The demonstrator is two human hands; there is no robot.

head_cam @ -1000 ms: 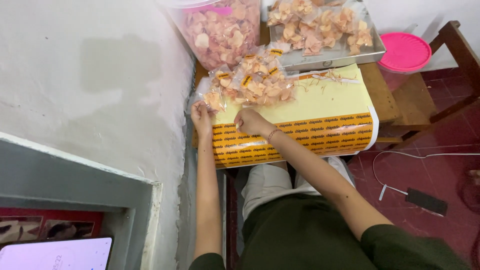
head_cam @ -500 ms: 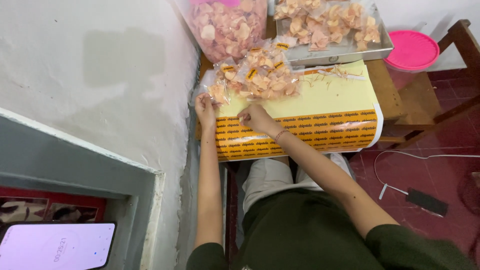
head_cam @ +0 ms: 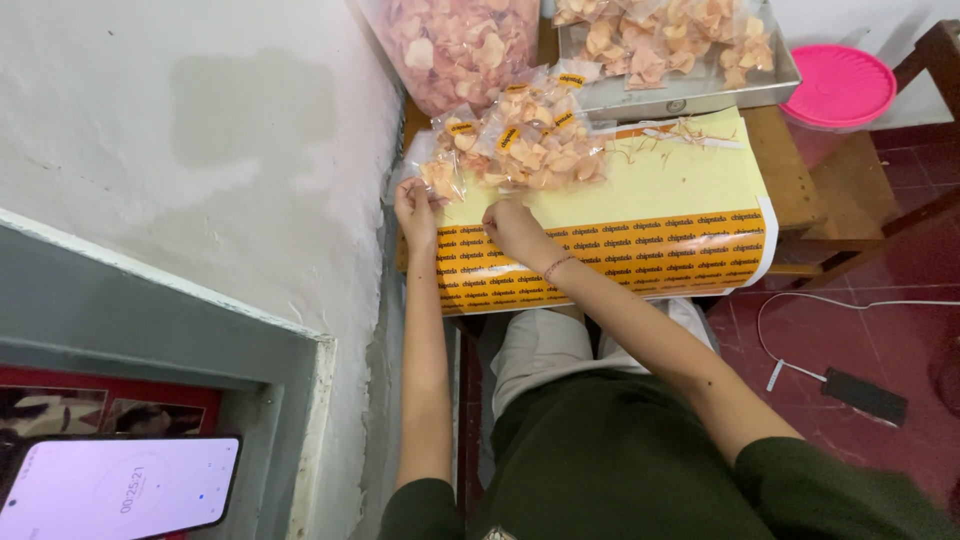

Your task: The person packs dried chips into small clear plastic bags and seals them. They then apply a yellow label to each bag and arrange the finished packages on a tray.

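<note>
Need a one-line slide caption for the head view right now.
Left hand holds a small bag of chips; right hand rests on the yellow label sheet.

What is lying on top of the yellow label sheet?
A pile of small clear chip packets covers the far-left corner of the yellow label sheet, and the right hand rests on it. What is under the pile cannot be seen.

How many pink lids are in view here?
1. The pink lid sits on a container at the table's far right corner, beside the metal tray of chip packets. Others may lie out of frame.
</note>
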